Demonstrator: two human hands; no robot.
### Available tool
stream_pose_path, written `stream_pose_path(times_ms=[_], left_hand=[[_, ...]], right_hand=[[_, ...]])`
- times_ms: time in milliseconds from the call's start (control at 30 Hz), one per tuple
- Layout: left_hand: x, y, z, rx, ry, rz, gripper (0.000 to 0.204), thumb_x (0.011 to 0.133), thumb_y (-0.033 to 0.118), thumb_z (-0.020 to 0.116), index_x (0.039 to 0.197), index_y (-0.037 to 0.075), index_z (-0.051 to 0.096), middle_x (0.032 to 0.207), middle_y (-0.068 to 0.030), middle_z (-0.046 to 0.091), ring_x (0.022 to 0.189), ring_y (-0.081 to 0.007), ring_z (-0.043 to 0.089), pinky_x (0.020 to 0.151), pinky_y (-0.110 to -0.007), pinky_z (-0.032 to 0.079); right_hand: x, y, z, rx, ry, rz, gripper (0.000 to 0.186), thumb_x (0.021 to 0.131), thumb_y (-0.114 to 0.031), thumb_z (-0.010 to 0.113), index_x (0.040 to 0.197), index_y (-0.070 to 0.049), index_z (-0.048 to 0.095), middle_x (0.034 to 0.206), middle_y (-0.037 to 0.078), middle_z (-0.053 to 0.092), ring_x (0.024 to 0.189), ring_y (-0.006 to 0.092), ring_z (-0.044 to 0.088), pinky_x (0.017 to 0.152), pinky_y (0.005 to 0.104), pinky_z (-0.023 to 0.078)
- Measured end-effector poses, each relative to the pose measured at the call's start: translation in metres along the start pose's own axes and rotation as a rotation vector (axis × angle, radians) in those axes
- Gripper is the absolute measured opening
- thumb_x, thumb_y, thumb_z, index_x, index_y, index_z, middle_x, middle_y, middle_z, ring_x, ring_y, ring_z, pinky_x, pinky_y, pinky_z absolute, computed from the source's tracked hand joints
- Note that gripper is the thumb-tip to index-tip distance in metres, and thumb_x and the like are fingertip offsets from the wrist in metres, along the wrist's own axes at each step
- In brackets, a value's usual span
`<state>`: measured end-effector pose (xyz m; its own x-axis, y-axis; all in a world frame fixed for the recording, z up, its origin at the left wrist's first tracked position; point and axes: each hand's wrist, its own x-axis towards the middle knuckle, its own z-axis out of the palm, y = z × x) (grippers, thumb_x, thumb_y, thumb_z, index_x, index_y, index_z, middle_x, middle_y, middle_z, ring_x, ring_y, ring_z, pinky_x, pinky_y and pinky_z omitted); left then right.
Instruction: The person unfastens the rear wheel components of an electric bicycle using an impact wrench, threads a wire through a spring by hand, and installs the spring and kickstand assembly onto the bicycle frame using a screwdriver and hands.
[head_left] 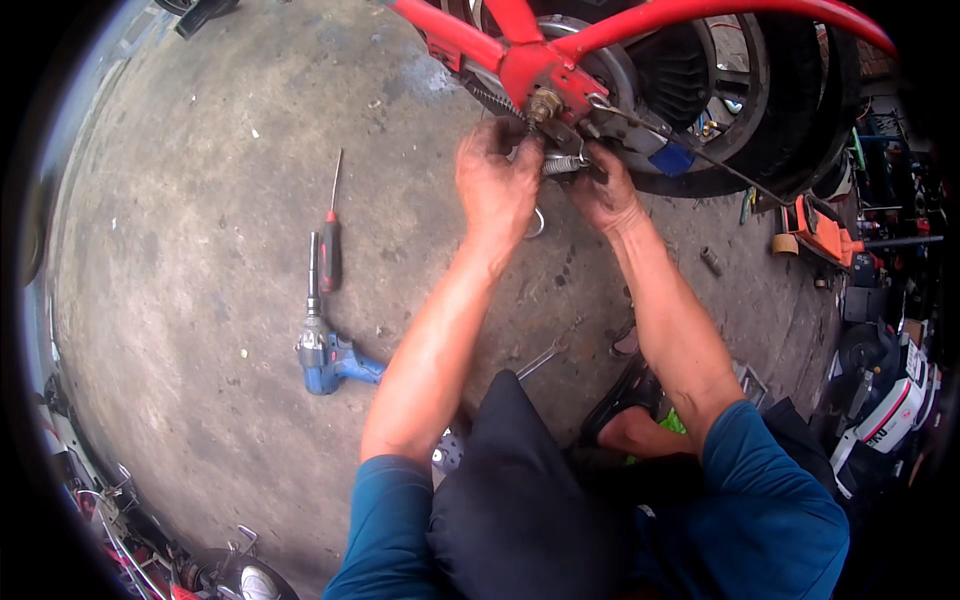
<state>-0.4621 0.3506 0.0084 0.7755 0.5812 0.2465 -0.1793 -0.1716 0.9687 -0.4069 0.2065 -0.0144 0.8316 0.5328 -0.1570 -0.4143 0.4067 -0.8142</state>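
Observation:
Beneath the red frame (545, 72) of a wheeled vehicle, both of my hands work close together beside the wheel hub. My left hand (497, 185) is closed with its fingertips just under the brass-coloured axle nut (545, 104); what they grip is hidden. A small coil spring (562, 164) lies between my hands. At its hooked end, the thumb and fingers of my right hand (608, 192) are closed in a pinch. A thin metal rod (690, 152) runs from the frame past my right hand. Behind it is the black tyre (785, 130).
On the concrete floor to the left lie a screwdriver (332, 255) and a blue cordless impact wrench (322, 368) with a long socket. A spanner (540, 361) lies between my forearms. An orange floor jack (822, 232) stands at the right, near a white and black machine (890, 400).

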Motion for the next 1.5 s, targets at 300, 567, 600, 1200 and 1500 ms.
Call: stream_pose_path(times_ms=[300,567,600,1200,1500], left_hand=[[0.013,0.032,-0.010,0.404,-0.259,-0.217,0.027,0.085,0.025,0.052,0.089,0.003,0.066,0.084,-0.0235,0.064,0.084,-0.0408,0.062,0.074,-0.045,0.047],[0.010,0.010,-0.006,0.283,-0.101,0.163,0.019,0.080,0.018,0.057,0.086,0.002,0.066,0.078,-0.0221,0.063,0.078,-0.0378,0.062,0.071,-0.043,0.047],[0.009,0.010,-0.008,0.287,-0.099,0.164,0.019,0.080,0.018,0.057,0.086,0.002,0.066,0.078,-0.0221,0.063,0.078,-0.0378,0.062,0.071,-0.043,0.047],[0.010,0.003,-0.008,0.384,-0.135,0.228,0.020,0.079,0.017,0.063,0.090,0.001,0.066,0.078,-0.0168,0.065,0.071,-0.0303,0.062,0.068,-0.039,0.046],[0.012,0.015,-0.012,0.253,-0.341,-0.263,0.019,0.078,0.016,0.064,0.089,0.001,0.066,0.075,-0.0140,0.065,0.073,-0.0284,0.063,0.067,-0.038,0.047]], right_hand=[[0.000,0.001,-0.001,0.054,0.060,0.001,0.046,0.084,-0.029,0.058,0.125,-0.008,0.051,0.121,0.006,0.056,0.113,0.0202,0.050,0.098,0.0388,0.036],[0.002,0.002,-0.005,0.006,0.018,0.026,0.058,0.082,-0.036,0.061,0.132,-0.009,0.046,0.130,0.006,0.052,0.120,0.0212,0.048,0.104,0.0401,0.032],[0.001,0.003,-0.003,-0.002,-0.005,-0.004,0.058,0.082,-0.036,0.061,0.131,-0.009,0.046,0.130,0.006,0.052,0.120,0.0213,0.048,0.104,0.0400,0.032],[-0.003,-0.001,0.003,0.077,0.007,-0.022,0.048,0.083,-0.030,0.059,0.125,-0.009,0.050,0.122,0.006,0.056,0.114,0.0209,0.050,0.099,0.0387,0.035],[-0.003,0.002,-0.006,0.008,0.047,0.007,0.057,0.081,-0.036,0.062,0.130,-0.009,0.048,0.127,0.006,0.054,0.119,0.0219,0.048,0.103,0.0398,0.033]])
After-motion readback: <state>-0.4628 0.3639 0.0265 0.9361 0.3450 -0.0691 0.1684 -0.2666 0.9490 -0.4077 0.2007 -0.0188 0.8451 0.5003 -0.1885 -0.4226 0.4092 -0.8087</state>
